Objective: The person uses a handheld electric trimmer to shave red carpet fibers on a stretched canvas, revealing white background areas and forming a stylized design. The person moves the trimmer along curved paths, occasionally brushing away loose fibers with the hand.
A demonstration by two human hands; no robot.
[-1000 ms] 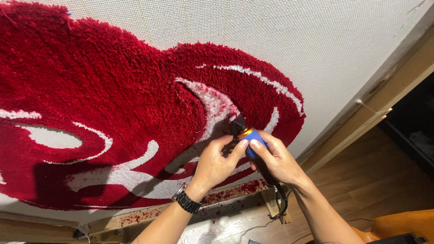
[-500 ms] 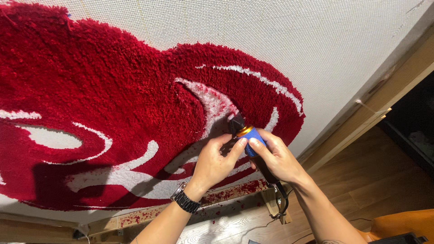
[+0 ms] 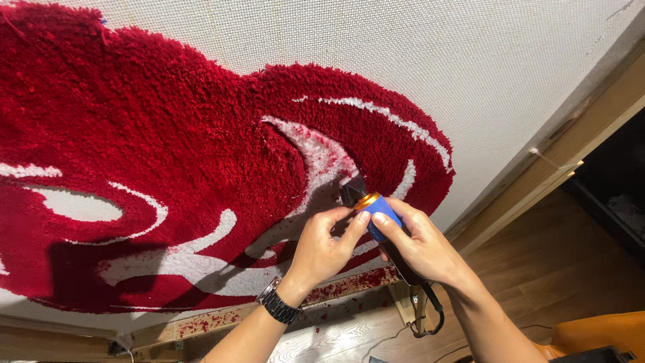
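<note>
A red tufted rug (image 3: 168, 168) with white curved patches hangs on a stretched off-white cloth (image 3: 470, 60). My right hand (image 3: 420, 245) grips a black electric trimmer (image 3: 376, 215) with a blue body and orange ring. Its head presses into the pile near the rug's lower right lobe. My left hand (image 3: 322, 249), with a dark wristwatch (image 3: 277, 306) on the wrist, rests fingertips on the trimmer's blue part and on the rug beside it. A black strap hangs from the trimmer's base.
A wooden frame (image 3: 557, 161) borders the cloth along the right and bottom. Red fluff litters the lower rail (image 3: 349, 286) and the wooden floor (image 3: 557, 275). An orange object (image 3: 598, 333) sits at the lower right corner.
Hands and trimmer stay at the same spot on the rug; only slight shifts of the fingers show.
</note>
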